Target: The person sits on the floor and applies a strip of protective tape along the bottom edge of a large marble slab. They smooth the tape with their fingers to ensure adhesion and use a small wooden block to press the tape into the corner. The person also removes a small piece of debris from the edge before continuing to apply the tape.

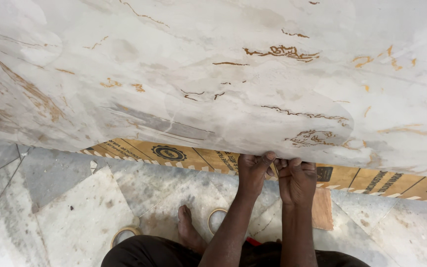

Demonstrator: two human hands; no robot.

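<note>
Two bare forearms reach up from dark-trousered knees, the left hand (254, 170) and right hand (296, 179) side by side, fingers curled tight over the lower edge of a white marble-patterned sheet (213, 74) with orange veins. That sheet fills the upper frame, overhanging yellow printed cardboard (174, 153). Below, a bare foot (188, 230) rests on the mottled stone floor (65, 198) between two tape rolls (124, 235) (216, 220).

- Both hands — left hand (254, 170) and right hand (296, 179), touching — grip the sheet's (213, 74) near edge.
- Printed board (174, 153) under the sheet, left and right of the grip.
- Tape rolls (124, 235) on the floor (65, 198), below-left — one (216, 217) beside the foot (189, 230).
</note>
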